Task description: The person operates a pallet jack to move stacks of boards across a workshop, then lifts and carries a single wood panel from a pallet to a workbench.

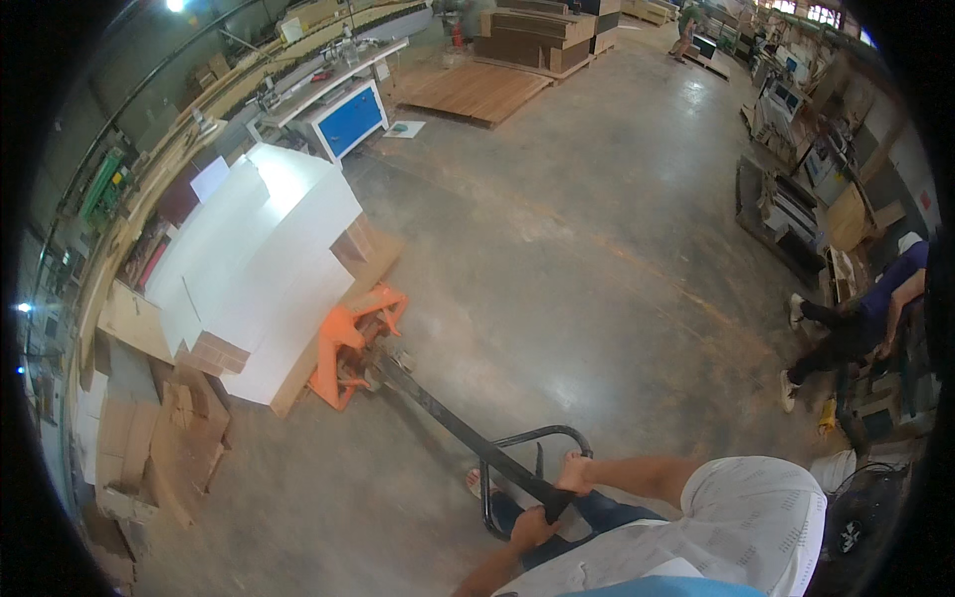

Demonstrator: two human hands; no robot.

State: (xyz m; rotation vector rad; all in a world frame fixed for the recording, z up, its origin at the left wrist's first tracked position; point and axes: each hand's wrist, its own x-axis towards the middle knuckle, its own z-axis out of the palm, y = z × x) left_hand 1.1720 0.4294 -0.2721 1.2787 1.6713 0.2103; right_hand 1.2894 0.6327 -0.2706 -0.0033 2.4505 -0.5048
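My left hand (534,527) is wrapped round the lower end of a black pallet jack handle (453,423), close to my legs. Farther up, my right hand (574,473) is closed on the loop of the same handle, its arm stretched in from the right. The handle slants away to the orange body of the pallet jack (340,348), which stands at the edge of a loaded pallet. A tall stack of white boards (269,239) rests on it, with brown blocks at its corners. The forks are hidden beneath the load.
At the left, brown cardboard (189,428) leans near the stack. Behind stands a machine with a blue panel (350,121). A wooden platform (473,92) and stacked brown boards (532,45) lie at the back. A person in dark clothes (875,313) bends at the right beside piled material.
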